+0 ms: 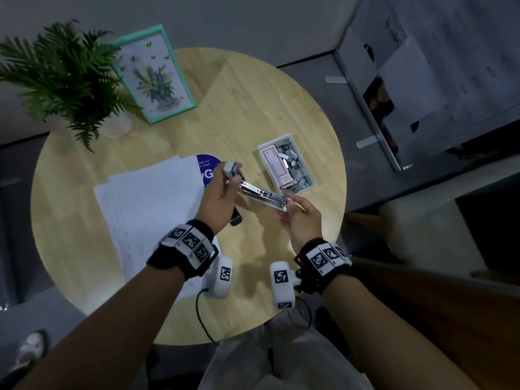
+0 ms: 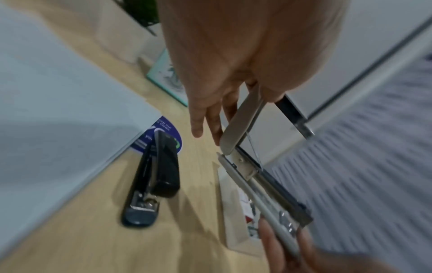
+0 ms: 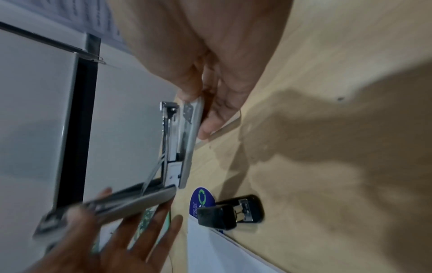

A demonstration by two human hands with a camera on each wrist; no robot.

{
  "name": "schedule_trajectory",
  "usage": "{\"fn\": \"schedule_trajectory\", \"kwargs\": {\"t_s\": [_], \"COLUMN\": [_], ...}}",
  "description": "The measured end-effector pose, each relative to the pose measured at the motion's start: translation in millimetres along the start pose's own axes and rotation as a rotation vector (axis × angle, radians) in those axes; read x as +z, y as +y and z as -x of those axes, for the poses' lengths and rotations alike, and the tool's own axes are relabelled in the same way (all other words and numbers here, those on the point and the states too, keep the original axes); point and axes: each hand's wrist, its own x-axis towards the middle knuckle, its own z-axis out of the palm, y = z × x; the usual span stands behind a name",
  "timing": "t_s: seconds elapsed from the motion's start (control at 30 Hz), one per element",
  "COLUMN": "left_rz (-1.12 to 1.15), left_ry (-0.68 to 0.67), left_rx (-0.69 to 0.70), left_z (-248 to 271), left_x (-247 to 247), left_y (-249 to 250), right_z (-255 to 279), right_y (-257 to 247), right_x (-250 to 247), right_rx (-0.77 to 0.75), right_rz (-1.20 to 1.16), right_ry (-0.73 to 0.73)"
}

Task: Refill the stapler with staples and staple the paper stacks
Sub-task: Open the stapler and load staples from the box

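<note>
A grey stapler (image 1: 261, 194) is held above the table, swung wide open. My left hand (image 1: 229, 178) pinches its raised top cover (image 2: 243, 118) between thumb and fingers. My right hand (image 1: 292, 201) grips the front end of its base (image 3: 192, 120). The metal magazine (image 2: 268, 194) lies exposed between the two hands. A white tray (image 1: 308, 175) of loose staples and a red-printed staple box sits just beyond the stapler. White paper stacks (image 1: 149, 209) lie fanned at the left. A second, black stapler (image 2: 154, 177) lies on the table under my left hand.
The round wooden table (image 1: 253, 108) carries a potted fern (image 1: 64, 77) and a teal-framed flower picture (image 1: 153, 74) at the back left. A blue round sticker (image 1: 208, 164) shows beside the papers. Bare wood lies at the front right.
</note>
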Motion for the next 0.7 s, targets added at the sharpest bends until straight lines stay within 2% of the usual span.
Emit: {"fn": "schedule_trajectory", "kwargs": {"t_s": [0.07,0.13,0.23,0.3,0.43,0.47,0.57,0.7], "left_rz": [0.222,0.453,0.799,0.946,0.995,0.981,0.966,0.99], "left_ry": [0.122,0.198,0.152,0.167,0.261,0.269,0.289,0.296], "left_rx": [-0.072,-0.211,-0.385,-0.411,-0.409,-0.403,-0.409,-0.401], "left_z": [5.4,9.9,18.2,23.1,28.3,29.0,29.6,31.6], "left_x": [1.4,-0.1,-5.7,-8.1,-16.2,-19.1,-26.9,-32.5], "left_y": [5.0,8.3,4.8,2.3,5.6,6.0,4.7,3.0], "right_z": [-3.9,-6.4,-7.0,-7.2,-22.4,-29.4,-49.0,-67.3], "right_y": [-3.2,-6.0,-8.1,-13.3,-41.2,-49.2,-64.2,-61.7], "right_x": [-4.6,-8.8,-12.7,-13.9,-16.1,-16.0,-7.0,7.5], "right_rx": [0.003,0.022,0.081,0.02,-0.436,-0.511,-0.557,-0.575], "right_rz": [0.025,0.044,0.095,0.269,1.042,1.208,1.528,1.766], "right_ry": [-0.019,-0.056,-0.142,-0.183,-0.131,-0.112,-0.137,-0.172]}}
